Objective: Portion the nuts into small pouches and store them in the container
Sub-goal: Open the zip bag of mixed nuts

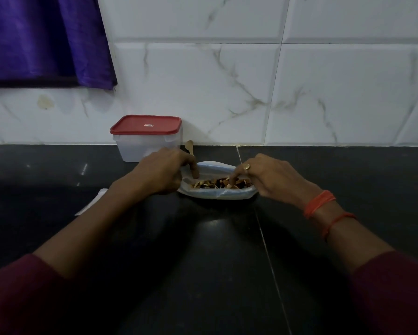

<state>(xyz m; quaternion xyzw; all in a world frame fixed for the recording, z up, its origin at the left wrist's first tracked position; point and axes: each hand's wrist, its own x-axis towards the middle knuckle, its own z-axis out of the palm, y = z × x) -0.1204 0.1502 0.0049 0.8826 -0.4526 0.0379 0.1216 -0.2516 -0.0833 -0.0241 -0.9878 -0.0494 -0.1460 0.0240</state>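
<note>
Together, left hand and right hand pinch the pouch rim, palms down.

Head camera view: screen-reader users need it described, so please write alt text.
A left hand and right hand hold open a plastic bag of mixed nuts on a black counter, the right fingertips among the nuts. Behind it are a red-lidded clear container and a wooden spoon, against a white tiled wall.
</note>
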